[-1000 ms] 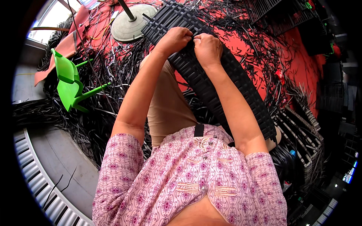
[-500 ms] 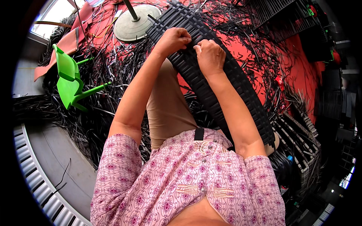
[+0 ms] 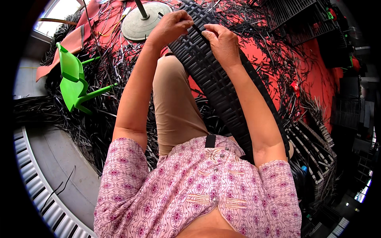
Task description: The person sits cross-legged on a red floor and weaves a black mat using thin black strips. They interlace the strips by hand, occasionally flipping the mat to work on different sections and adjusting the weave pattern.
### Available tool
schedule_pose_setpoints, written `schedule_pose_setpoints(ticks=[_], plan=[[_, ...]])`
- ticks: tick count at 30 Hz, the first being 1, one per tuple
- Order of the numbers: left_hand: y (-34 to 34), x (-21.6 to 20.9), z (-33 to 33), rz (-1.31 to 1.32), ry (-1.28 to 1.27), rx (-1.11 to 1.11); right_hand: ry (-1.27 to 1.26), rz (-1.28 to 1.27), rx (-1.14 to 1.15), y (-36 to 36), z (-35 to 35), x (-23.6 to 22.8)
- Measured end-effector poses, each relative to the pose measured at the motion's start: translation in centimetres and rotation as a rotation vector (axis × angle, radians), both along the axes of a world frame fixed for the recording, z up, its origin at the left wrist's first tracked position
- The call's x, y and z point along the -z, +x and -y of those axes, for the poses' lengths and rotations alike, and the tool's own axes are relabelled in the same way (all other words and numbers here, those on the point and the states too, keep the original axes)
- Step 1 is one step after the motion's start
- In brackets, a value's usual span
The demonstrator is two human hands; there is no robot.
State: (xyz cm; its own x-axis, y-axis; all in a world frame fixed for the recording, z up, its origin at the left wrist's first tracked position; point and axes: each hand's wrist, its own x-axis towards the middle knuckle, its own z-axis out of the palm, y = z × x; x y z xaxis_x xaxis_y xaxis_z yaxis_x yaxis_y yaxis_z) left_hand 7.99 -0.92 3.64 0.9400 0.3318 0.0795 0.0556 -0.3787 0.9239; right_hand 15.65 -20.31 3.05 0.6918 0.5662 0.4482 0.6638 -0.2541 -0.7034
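Observation:
A long curved panel of black woven plastic strips (image 3: pixel 216 85) slants across my right leg, from far middle to near right. Above its far part, my left hand (image 3: pixel 173 27) is closed, thumb and fingers pinched at one end of a short stretch of black strip (image 3: pixel 197 29). My right hand (image 3: pixel 223 43) is closed in a pinch at the other end of that stretch, just to the right. The strip spans the small gap between both hands. Whether it is woven into the panel there, I cannot tell.
A green plastic chair (image 3: pixel 73 81) stands at the left among heaps of loose black strips (image 3: pixel 93 131). A round pale stand base (image 3: pixel 137 29) with a pole is at the far middle. Strip scraps litter the red floor (image 3: pixel 254 53). Dark woven furniture (image 3: pixel 293 20) stands far right.
Both hands have moved up and away from my body, and slightly apart. A dark strip now shows between them. The woven panel has tilted, with more of its side edge in view.

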Motion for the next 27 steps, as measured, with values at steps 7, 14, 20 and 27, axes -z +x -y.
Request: schedule_pose_setpoints(ticks=[7,14,20,27], plan=[[1.2,-0.1,-0.2,0.186,-0.194,-0.026,0.280,-0.603,-0.072,0.8,-1.6,1.1],[2.2,4.0,1.5,-0.006,0.619,-0.094,0.062,-0.483,0.139,0.2,-1.6,0.7],[3.0,4.2,1.5,0.026,0.684,-0.049,-0.068,-0.215,0.166,1.7,-2.1,3.3],[2.7,4.1,1.0,-0.017,0.457,0.009,-0.233,-0.125,0.176,1.2,-3.1,2.9]])
